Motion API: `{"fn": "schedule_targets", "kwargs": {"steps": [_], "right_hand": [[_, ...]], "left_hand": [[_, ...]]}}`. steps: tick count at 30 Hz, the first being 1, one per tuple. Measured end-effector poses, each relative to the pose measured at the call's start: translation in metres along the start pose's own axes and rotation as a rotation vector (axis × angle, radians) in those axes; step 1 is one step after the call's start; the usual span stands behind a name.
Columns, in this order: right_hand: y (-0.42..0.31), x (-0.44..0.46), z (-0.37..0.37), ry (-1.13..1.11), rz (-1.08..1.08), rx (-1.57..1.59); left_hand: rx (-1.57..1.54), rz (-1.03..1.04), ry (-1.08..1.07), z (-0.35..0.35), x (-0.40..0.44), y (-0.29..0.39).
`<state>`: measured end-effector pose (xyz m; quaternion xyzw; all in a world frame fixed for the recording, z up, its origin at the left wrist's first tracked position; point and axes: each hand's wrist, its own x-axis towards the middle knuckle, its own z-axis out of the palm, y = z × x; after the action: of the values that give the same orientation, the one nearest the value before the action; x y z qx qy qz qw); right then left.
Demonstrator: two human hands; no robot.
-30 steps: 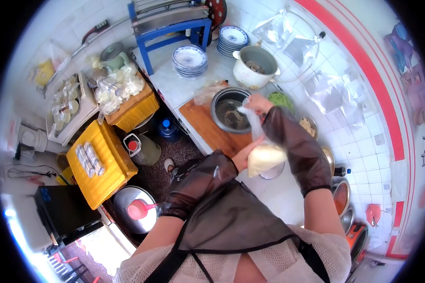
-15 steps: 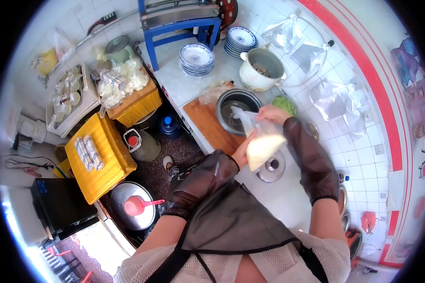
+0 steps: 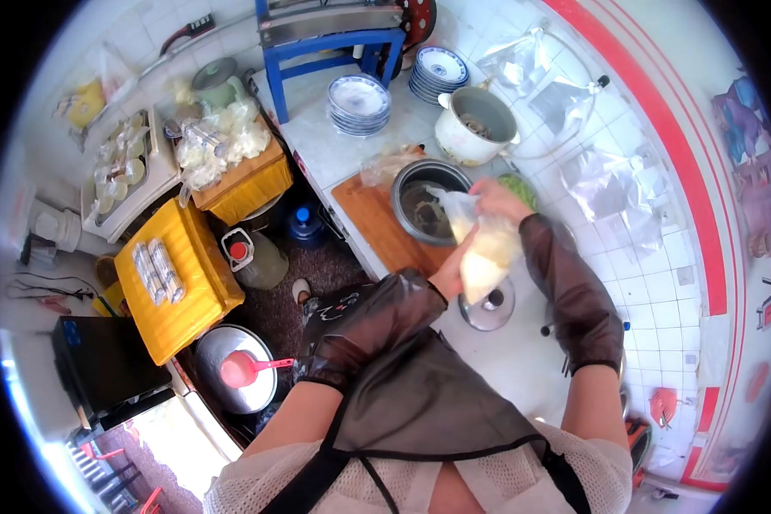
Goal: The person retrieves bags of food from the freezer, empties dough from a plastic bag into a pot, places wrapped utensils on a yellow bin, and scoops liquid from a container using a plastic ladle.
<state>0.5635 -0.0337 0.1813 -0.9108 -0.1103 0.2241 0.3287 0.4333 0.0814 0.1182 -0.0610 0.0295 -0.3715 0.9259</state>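
From the head camera, looking down, a person's left hand (image 3: 451, 272) is curled against the side of a clear plastic bag (image 3: 490, 259) with pale yellow contents, while the right hand (image 3: 497, 202) pinches the bag near its top. The bag hangs over a white worktop (image 3: 467, 364), its upper end by the rim of a dark metal pot (image 3: 400, 208), just above a silver lid (image 3: 480, 318) with a black knob.

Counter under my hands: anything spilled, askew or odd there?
Nothing stands out. Your left hand and right hand hold the plastic bag, with no visible spill around it; the lid lies knob-up on the counter. Whatever the bag covers is hidden.
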Motion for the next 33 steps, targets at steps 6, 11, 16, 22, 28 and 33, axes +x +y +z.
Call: {"fn": "schedule_targets", "kwargs": {"steps": [6, 11, 16, 22, 28, 33], "right_hand": [[-0.031, 0.024, 0.005, -0.339, 0.264, -0.365], [-0.033, 0.032, 0.034, -0.275, 0.216, -0.610], [-0.002, 0.071, 0.040, -0.123, 0.047, -0.717], [-0.005, 0.061, 0.032, 0.061, -0.047, -0.549], [0.009, 0.061, 0.034, 0.083, -0.131, -0.482], [-0.005, 0.047, 0.029, 0.075, -0.097, -0.355]], "left_hand": [[0.078, -0.093, 0.075, -0.016, 0.009, -0.015], [0.217, -0.090, 0.100, -0.001, -0.005, -0.017], [0.112, -0.073, 0.048, 0.010, -0.004, -0.010], [0.093, -0.030, -0.070, 0.005, 0.013, -0.008], [0.154, -0.031, -0.011, 0.011, 0.006, -0.009], [0.226, -0.029, 0.088, 0.015, 0.003, -0.015]]}}
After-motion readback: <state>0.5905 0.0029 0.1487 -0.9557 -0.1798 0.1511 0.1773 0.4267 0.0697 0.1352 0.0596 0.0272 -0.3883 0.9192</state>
